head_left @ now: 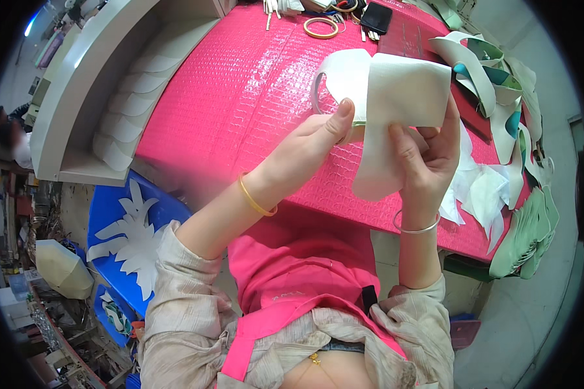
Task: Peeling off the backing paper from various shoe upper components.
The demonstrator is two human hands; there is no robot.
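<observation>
Above the table I hold up pale, flexible sheet material between both hands. My right hand (428,155) is closed on a broad off-white piece (405,91), thumb on its near face and fingers behind. This piece has a straight-edged upper part and a rounded lower end. My left hand (318,139) is closed at a curved white piece (347,74) beside it, thumb raised along its edge. Its fingers are mostly hidden. A thin grey curved band (316,94) shows at that piece's left side; I cannot tell whether it is part of it.
The table has a shiny pink cover (240,97). A tape roll (320,28) and a black phone (376,18) lie at the back. Green and white cut pieces (525,233) pile at the right. A grey curved shelf (78,84) stands left, above a blue bin (113,207) of white pieces.
</observation>
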